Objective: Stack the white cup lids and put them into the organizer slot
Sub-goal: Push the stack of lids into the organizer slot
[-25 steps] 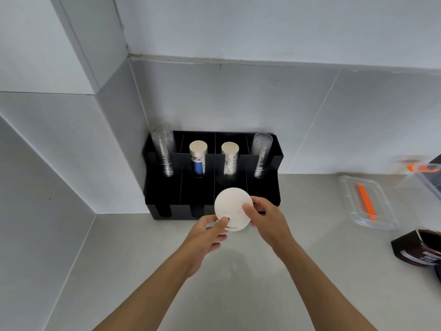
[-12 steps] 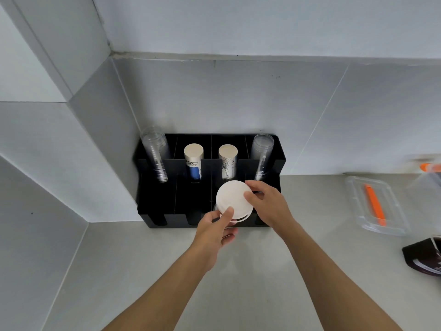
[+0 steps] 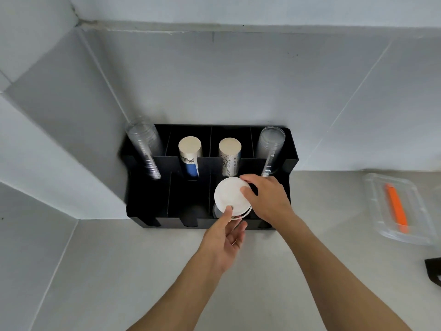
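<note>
A stack of white cup lids (image 3: 229,195) is held tilted over a front slot of the black organizer (image 3: 148,199), the second slot from the right. My right hand (image 3: 267,199) grips the stack from the right, thumb on the top lid. My left hand (image 3: 225,237) touches the stack's near edge with its thumb, its fingers spread below. The lowest lid's rim sticks out a little at the bottom right. The slot's inside is mostly hidden by the lids.
The organizer's back slots hold two stacks of clear cups (image 3: 145,151) and two stacks of paper cups (image 3: 189,156). It stands in the wall corner on a grey counter. A clear plastic box (image 3: 401,209) with an orange tool lies to the right. A dark object (image 3: 433,268) sits at the right edge.
Both hands carried the lid stack forward from in front of the organizer to over its front slot. The left hand's fingers have loosened. The camera has moved closer.
</note>
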